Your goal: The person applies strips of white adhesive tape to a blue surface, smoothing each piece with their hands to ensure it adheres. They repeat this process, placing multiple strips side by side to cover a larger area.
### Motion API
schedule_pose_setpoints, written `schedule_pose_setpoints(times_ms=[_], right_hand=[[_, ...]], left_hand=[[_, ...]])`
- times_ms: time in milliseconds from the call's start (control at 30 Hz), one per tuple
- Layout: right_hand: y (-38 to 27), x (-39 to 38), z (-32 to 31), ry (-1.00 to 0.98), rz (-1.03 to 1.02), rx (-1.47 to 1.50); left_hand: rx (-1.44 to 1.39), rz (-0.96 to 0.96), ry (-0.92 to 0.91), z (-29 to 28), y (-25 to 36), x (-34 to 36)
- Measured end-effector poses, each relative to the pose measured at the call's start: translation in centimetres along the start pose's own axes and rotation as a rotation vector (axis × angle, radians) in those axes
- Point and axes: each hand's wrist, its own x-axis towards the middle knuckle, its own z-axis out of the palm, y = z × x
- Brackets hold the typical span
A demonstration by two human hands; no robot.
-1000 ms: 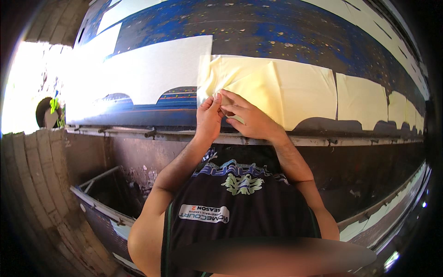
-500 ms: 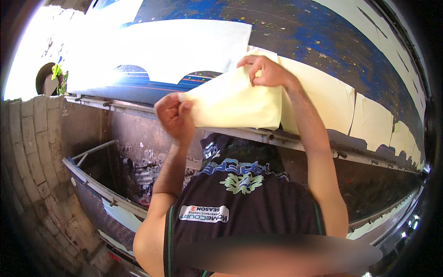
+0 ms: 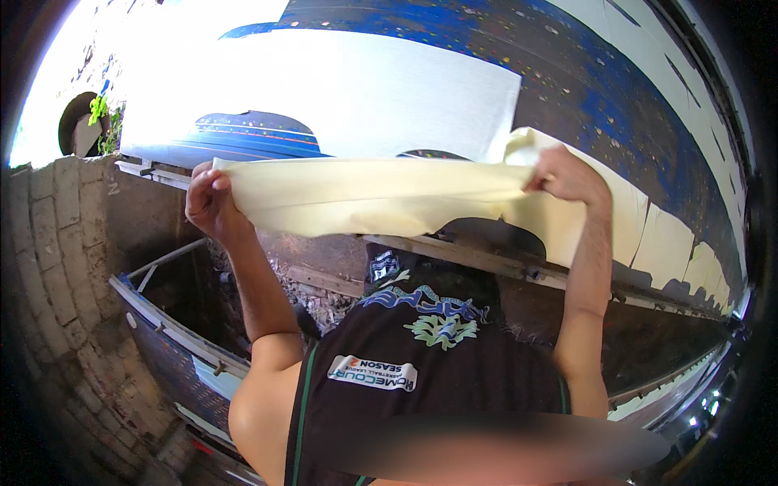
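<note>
A pale yellow cloth piece (image 3: 365, 193) is stretched between my two hands above the long table's near edge. Its top edge runs nearly straight, and the lower edge hangs loose and wavy. My left hand (image 3: 215, 206) pinches the left corner between thumb and fingers. At the other end my right hand (image 3: 570, 178) is closed on the cloth, its fingertips slightly blurred. Just beyond lies a white cloth piece (image 3: 405, 89) with curved cut-outs, flat on the table. More pale yellow cloth pieces (image 3: 663, 243) lie in a row to the right along the table edge.
The long table (image 3: 559, 97) has a dark surface spotted with blue and coloured paint, and a rail (image 3: 462, 253) runs along its near side. Another table's frame (image 3: 182, 332) stands at lower left, beside a block wall (image 3: 57, 235). Crumpled scraps lie underneath.
My hands have moved apart, the left one leftward and the right one rightward and lower. The yellow cloth has been lifted off the table and pulled out into a long strip.
</note>
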Motion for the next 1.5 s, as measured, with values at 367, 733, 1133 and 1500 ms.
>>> schedule_pose_setpoints(times_ms=[367, 733, 1133, 1500], right_hand=[[11.6, -10.2, 1.8, 0.928, -0.624, 1.144], [8.4, 2.0, -5.6, 1.025, -0.14, 0.953], [11.8, 4.7, -9.4, 0.865, 0.178, 0.799], [13.2, 8.1, -12.8, 0.783, 0.216, 0.694]], left_hand=[[0.192, -0.079, -0.162, 5.7, -6.3, 9.8], [0.532, 0.291, -0.474, 17.1, -22.9, 19.9], [0.867, 0.247, -0.728, 21.6, -30.2, 23.2], [1.008, 0.217, -0.791, 21.8, -29.7, 26.7]])
